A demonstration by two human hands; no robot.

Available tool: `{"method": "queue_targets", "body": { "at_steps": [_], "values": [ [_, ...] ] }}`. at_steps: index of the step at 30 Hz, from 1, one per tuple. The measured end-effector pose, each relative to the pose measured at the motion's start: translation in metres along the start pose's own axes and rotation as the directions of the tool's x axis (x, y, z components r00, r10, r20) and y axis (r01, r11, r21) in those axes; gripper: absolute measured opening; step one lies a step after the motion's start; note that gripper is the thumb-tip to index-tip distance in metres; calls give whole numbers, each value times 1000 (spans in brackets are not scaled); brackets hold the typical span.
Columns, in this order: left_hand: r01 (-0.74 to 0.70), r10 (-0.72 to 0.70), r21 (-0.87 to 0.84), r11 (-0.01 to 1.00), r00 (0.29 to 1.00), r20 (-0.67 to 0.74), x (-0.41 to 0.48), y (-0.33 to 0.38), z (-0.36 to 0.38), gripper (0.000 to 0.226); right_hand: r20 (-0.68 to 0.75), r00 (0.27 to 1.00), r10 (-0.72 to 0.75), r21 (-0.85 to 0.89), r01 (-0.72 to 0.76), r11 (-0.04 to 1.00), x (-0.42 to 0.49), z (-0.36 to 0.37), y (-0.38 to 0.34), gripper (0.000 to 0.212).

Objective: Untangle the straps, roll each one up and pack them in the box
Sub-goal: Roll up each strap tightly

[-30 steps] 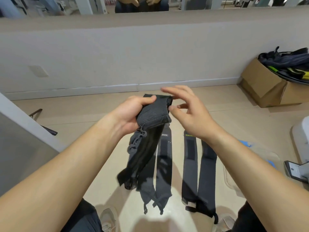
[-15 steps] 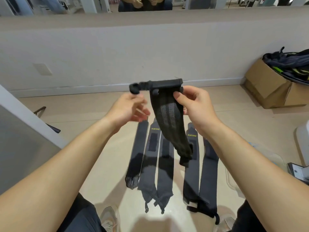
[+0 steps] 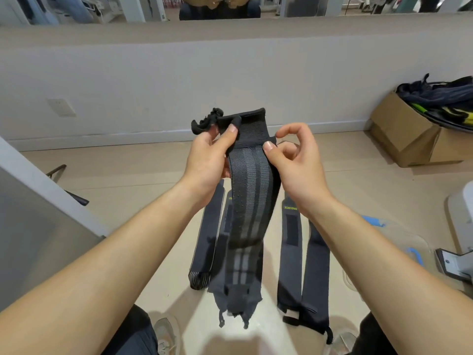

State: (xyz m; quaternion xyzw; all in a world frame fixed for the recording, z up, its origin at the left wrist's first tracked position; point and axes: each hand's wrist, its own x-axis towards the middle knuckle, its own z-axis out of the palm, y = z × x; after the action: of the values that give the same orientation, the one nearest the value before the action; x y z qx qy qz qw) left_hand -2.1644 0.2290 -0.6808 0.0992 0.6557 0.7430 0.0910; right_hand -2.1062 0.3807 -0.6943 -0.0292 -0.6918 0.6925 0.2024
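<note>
Strap point(image 3: 252, 196) now hangs flat and untwisted above the floor point(image 3: 128, 188), no longer bunched; our left grip point(image 3: 207, 160) has joined our right grip point(image 3: 294, 162), both pinching its top end. We judge rolling can begin.

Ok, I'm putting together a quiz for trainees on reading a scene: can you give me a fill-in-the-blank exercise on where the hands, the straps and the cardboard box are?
1. The left hand and the right hand grip the striped strap near its ____ end.
2. The other straps lie side by side on the ____.
3. The cardboard box stands by the wall on the person's ____ side.

Missing words: top; floor; right.
</note>
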Motion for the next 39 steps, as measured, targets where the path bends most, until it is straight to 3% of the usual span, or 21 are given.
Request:
{"method": "queue_targets", "body": {
  "at_steps": [5,13,22,28,34,39],
  "values": [
    [45,-58,-135,990,994,-94,-3,5,8,23,62,996,-63,-89,69,994,-1,5,2,20],
    [151,-173,-120,981,966,-193,0,1,2,31,165,986,-20,-293,68,954,2,8,14,19],
    [158,-163,-52,986,979,-120,-1,3,-1,30,157,987,-29,-12,31,999,10,2,0,8],
    [200,-201,-77,977,980,-1,-5,-3,5,37,98,995,14,145,-28,989,13,1,-8,19],
    [216,-211,-64,974,975,76,-4,-4,2,42,59,998,29,72,-34,997,15,-2,-8,20],
    [121,-127,49,991,983,133,-2,-1,-3,17,26,997,70,49,-71,996,16,-8,-9,21]
  ]
}}
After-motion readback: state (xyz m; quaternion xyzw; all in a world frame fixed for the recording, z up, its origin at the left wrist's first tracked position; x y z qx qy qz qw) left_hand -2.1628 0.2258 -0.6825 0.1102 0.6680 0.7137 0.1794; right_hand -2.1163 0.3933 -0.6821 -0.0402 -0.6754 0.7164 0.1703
